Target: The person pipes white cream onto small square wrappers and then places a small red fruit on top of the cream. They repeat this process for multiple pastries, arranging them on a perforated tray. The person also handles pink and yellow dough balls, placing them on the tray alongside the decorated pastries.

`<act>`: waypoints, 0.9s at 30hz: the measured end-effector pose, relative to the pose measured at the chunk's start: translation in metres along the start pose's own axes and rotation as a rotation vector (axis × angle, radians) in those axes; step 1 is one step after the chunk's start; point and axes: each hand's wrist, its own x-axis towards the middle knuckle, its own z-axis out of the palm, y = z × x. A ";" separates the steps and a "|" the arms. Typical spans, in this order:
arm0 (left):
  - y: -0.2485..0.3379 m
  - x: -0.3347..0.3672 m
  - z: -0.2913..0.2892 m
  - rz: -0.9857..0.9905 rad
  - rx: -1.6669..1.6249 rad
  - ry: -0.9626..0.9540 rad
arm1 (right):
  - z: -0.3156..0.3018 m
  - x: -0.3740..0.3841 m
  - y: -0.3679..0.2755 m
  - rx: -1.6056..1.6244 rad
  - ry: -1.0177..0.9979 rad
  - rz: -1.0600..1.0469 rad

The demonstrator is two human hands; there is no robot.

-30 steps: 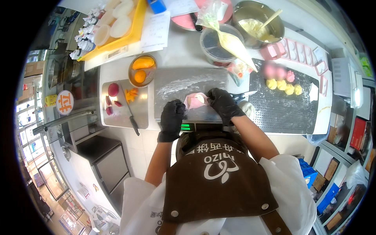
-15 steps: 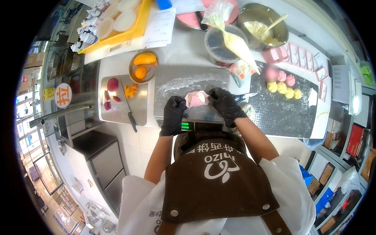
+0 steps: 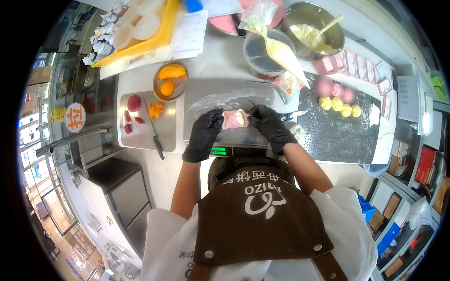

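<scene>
A pink sheet of soft dough (image 3: pixel 233 120) with pale cream showing in its middle lies between my two black-gloved hands, over a flour-dusted metal tray (image 3: pixel 206 100). My left hand (image 3: pixel 204 134) has its fingers pinched at the dough's left edge. Opposite, my right hand (image 3: pixel 273 126) pinches the right edge. Whether the dough rests on the tray or is lifted off it, I cannot tell. Scissors (image 3: pixel 293 115) lie just beyond my right hand, partly covered by it. Below the tray's near edge shows a green-lit display (image 3: pixel 219 151).
On the left, a cutting board (image 3: pixel 164 133) bears a knife (image 3: pixel 158 146) and cut fruit. A bowl of mango (image 3: pixel 156 87) stands behind it. To the right, a black perforated mat (image 3: pixel 337 136) carries yellow and pink balls. Farther back are a piping bag (image 3: pixel 283 55), a tub (image 3: pixel 253 60) and a mixing bowl (image 3: pixel 300 18).
My left hand has shifted slightly left and turned, its fingers now reaching along the dough's edge. The dough's rim is folded up more. My right hand has barely moved.
</scene>
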 end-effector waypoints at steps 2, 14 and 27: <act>0.011 0.005 0.002 0.020 0.110 -0.093 | 0.006 0.004 0.000 0.022 -0.013 -0.004; 0.058 0.006 0.013 0.145 0.423 -0.144 | 0.019 0.004 -0.006 0.470 -0.138 0.200; 0.056 -0.015 0.019 0.224 0.342 -0.113 | 0.000 -0.019 -0.067 0.481 -0.281 0.211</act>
